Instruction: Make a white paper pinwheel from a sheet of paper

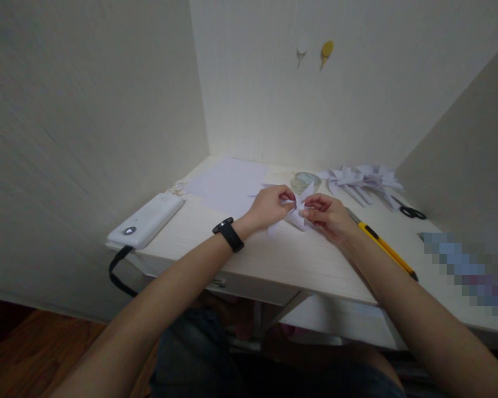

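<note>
Both hands pinch a folded white paper piece (297, 213) mid-desk: left hand (269, 207) grips its left side, right hand (327, 215) its right. Far right lies a paper pile (363, 178); scissors (413, 211), yellow knife (388, 250) nearby.

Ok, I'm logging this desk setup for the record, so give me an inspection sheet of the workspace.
Surface: pale wooden desk, set in a corner.
Job's things: folded white paper piece, pinched between both hands.
Clutter: paper sheet, folded paper pile, tape roll, scissors, yellow utility knife, white power bank.
Grippers: left hand and right hand both grip the paper.
Cables: black strap hanging from the power bank.
Surroundings: two wall hooks.
</note>
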The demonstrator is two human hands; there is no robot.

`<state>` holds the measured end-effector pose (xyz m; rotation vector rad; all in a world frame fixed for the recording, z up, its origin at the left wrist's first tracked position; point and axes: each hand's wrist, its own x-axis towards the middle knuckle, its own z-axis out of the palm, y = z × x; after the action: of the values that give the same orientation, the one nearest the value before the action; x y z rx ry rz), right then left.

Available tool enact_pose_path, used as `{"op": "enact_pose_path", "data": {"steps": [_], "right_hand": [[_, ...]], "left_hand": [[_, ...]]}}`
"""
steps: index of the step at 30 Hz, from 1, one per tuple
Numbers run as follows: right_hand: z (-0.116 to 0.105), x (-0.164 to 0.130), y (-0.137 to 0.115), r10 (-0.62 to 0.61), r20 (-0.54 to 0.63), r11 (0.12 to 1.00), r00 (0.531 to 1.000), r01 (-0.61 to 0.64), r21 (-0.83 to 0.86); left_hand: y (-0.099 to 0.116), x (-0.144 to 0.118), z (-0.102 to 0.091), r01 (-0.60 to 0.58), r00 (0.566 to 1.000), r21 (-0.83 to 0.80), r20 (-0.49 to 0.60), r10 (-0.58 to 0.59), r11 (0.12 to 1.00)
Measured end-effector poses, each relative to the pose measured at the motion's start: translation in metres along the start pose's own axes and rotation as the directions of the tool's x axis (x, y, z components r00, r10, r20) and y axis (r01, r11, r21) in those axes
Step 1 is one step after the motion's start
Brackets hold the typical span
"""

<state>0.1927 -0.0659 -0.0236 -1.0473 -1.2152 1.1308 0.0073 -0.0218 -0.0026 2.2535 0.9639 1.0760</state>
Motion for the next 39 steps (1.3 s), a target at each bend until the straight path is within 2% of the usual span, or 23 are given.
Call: {"op": "enact_pose_path", "data": {"steps": [12, 23, 30, 39], "right_hand": [[-0.0016, -0.0015, -0.0044, 0.007, 0.002, 0.997, 1.000, -0.007, 0.075], [-0.0004, -0.0026, -0.0054, 0.012, -0.004, 0.997, 1.000, -0.011, 0.072], [-0.0020, -0.0024, -0.0062, 0.017, 0.051, 0.999, 0.999, -0.019, 0.033], [-0.0033, -0.0010, -0.0039, 0.009, 0.032, 0.998, 0.999, -0.011, 0.062]], "left_hand": [[0.0015, -0.0010, -0.0007, -0.012, 1.000, -0.020, 0.000, 0.012, 1.000], [0.0009, -0.0014, -0.0007, -0.026, 0.999, -0.051, 0.030, 0.028, 0.998], [-0.0001, -0.0017, -0.0018, -0.054, 0.998, -0.053, 0.030, 0.056, 0.997], [0.0013, -0.0028, -0.0039, -0.050, 0.997, -0.071, 0.056, 0.054, 0.996]]}}
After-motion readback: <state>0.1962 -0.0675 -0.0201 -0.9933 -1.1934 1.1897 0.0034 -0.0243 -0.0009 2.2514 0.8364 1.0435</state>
